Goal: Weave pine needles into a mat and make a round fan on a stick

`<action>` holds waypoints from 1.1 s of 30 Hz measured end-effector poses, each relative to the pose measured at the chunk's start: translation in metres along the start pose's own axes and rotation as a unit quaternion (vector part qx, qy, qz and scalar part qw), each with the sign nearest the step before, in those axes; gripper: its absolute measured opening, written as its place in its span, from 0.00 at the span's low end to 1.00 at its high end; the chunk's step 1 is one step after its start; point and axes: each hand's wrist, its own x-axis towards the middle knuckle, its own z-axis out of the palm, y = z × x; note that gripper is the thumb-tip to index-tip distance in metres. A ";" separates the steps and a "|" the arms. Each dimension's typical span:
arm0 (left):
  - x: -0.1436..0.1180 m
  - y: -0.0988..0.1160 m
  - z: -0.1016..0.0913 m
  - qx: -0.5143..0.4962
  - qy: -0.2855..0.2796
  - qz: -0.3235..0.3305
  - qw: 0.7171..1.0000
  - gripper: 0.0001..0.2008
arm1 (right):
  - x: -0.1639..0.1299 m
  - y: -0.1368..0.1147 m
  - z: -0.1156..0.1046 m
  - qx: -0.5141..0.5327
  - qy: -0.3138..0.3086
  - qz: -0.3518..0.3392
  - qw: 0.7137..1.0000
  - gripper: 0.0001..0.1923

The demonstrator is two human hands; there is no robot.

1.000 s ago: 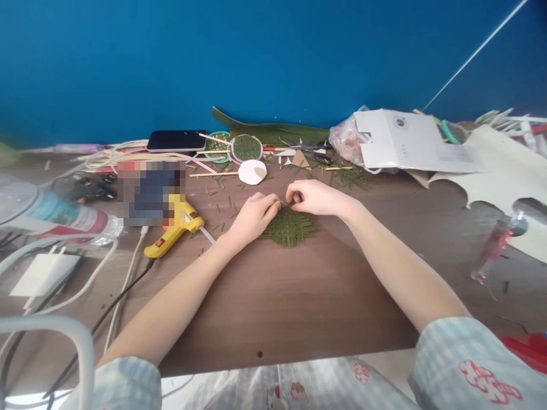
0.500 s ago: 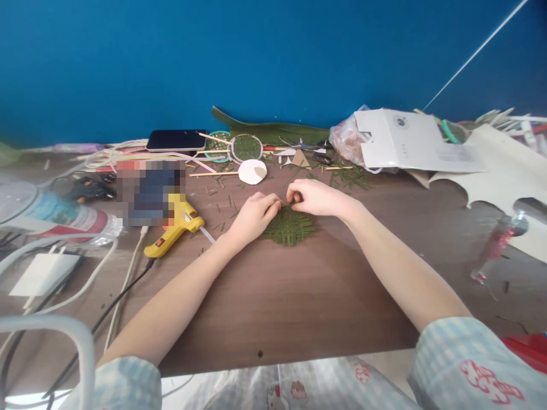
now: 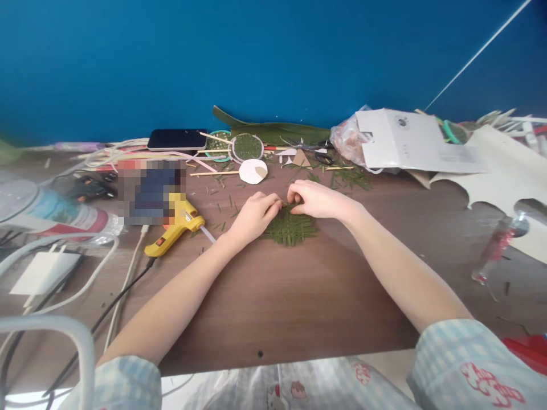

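Observation:
A small mat of woven green leaf strips (image 3: 291,230) lies on the brown table in front of me. At its far left edge, my left hand (image 3: 257,215) pinches a thin leaf strip between thumb and fingertips. My right hand (image 3: 313,198) bends over the far edge of the mat, its thumb and fingers closed near the same strip. The fingertips of both hands are close together, and the strip's ends are partly hidden by them. Beyond the hands lies a white paper disc (image 3: 253,171) on a stick.
To the left lie a yellow glue gun (image 3: 175,225), a white charger (image 3: 45,272), cables and a plastic bottle (image 3: 64,210). Along the blue wall are a phone (image 3: 177,139), round woven fans (image 3: 247,148), scissors (image 3: 323,158), leaf scraps and a white box (image 3: 410,142). A clear tube (image 3: 498,250) lies right.
Both hands stay almost in place at the mat's far edge. My right fingers have shifted very slightly; the view has moved a touch.

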 end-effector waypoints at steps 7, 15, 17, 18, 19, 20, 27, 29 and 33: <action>0.000 -0.001 0.001 0.002 0.002 0.002 1.000 0.11 | 0.000 0.002 0.001 0.004 -0.004 -0.003 1.000 0.07; 0.000 -0.001 0.001 0.000 -0.003 0.000 1.000 0.11 | -0.001 -0.001 0.000 -0.001 0.002 0.013 1.000 0.09; 0.000 -0.001 0.001 0.000 -0.002 -0.001 1.000 0.11 | -0.001 -0.001 0.000 0.001 0.001 0.011 1.000 0.08; 0.000 -0.001 0.001 0.001 -0.003 -0.002 1.000 0.11 | 0.000 -0.001 0.000 0.001 0.001 0.011 1.000 0.08; 0.000 0.000 0.001 0.001 -0.003 -0.003 1.000 0.11 | 0.000 -0.001 0.001 0.003 0.001 0.011 1.000 0.08; 0.000 0.000 0.000 0.002 -0.004 -0.004 1.000 0.11 | 0.000 -0.001 0.001 0.005 0.000 0.013 1.000 0.08; 0.000 0.000 0.000 0.002 -0.009 -0.005 1.000 0.11 | 0.000 -0.001 0.001 0.014 -0.006 0.014 1.000 0.08; 0.000 -0.001 0.000 0.000 -0.009 -0.004 1.000 0.11 | -0.001 -0.001 0.000 0.013 -0.001 0.013 1.000 0.09; 0.000 -0.001 0.000 0.002 -0.004 -0.003 1.000 0.11 | -0.002 -0.003 -0.001 0.005 0.004 0.019 1.000 0.08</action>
